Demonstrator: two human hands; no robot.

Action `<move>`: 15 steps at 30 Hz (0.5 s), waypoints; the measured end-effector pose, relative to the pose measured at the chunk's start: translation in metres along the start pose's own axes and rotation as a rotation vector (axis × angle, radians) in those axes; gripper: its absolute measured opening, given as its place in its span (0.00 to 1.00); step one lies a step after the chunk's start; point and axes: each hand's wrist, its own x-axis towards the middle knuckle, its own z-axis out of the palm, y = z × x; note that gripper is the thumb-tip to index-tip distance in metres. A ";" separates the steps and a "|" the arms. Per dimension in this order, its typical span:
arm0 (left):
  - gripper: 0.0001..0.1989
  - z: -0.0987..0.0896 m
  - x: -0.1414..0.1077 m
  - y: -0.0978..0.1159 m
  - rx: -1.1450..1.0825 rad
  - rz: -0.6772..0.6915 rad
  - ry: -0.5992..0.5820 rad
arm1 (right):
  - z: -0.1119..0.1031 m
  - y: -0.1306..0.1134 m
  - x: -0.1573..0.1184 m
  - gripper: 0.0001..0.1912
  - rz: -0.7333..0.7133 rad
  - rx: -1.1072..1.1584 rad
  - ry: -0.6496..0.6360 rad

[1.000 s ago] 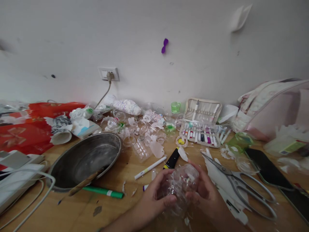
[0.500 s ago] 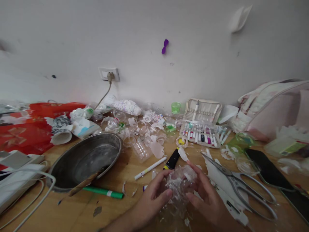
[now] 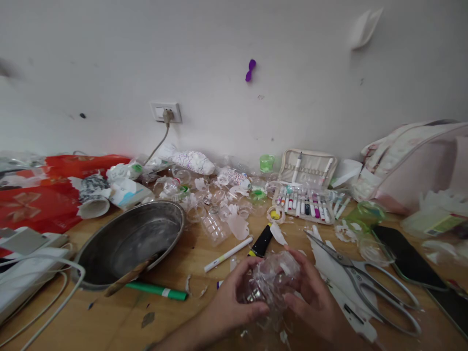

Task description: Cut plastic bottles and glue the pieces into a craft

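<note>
A crumpled piece of clear plastic [image 3: 275, 278] is held between both hands near the front of the wooden table. My left hand [image 3: 239, 297] curves round its left side, with the thumb across the front. On its right side, my right hand [image 3: 310, 290] grips it with fingers behind and thumb in front. Just behind the plastic lies a black tube with a yellow band [image 3: 261, 240]. Large grey scissors [image 3: 358, 273] rest on white scraps to the right of my right hand. A white marker [image 3: 228, 254] lies beyond my left hand.
A dark metal pan [image 3: 131, 243] with a brush on its rim and a green marker [image 3: 157, 290] are at the left. Plastic scraps and an open marker case [image 3: 303, 202] line the back. A phone [image 3: 407, 258] and a pink bag [image 3: 420, 165] are on the right.
My left thumb has shifted right across the front of the clear plastic. The plastic has turned slightly between my hands. Both hands still hold it.
</note>
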 end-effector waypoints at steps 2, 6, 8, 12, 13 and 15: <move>0.33 0.000 0.001 0.001 0.016 -0.014 0.007 | 0.001 0.001 0.000 0.31 -0.009 -0.016 0.018; 0.38 0.002 -0.002 0.002 0.110 -0.005 0.040 | 0.003 -0.002 0.001 0.31 -0.014 -0.026 0.056; 0.39 0.003 -0.005 0.004 0.279 -0.008 0.085 | 0.004 -0.005 0.001 0.31 -0.039 0.004 0.110; 0.42 0.005 -0.010 0.009 0.713 -0.042 0.181 | 0.007 -0.010 -0.001 0.32 -0.080 -0.015 0.255; 0.42 0.005 -0.011 0.009 0.770 -0.038 0.192 | 0.008 -0.010 -0.002 0.32 -0.069 -0.053 0.266; 0.43 0.005 -0.012 0.009 0.831 -0.018 0.205 | 0.009 -0.008 -0.004 0.33 -0.040 -0.135 0.263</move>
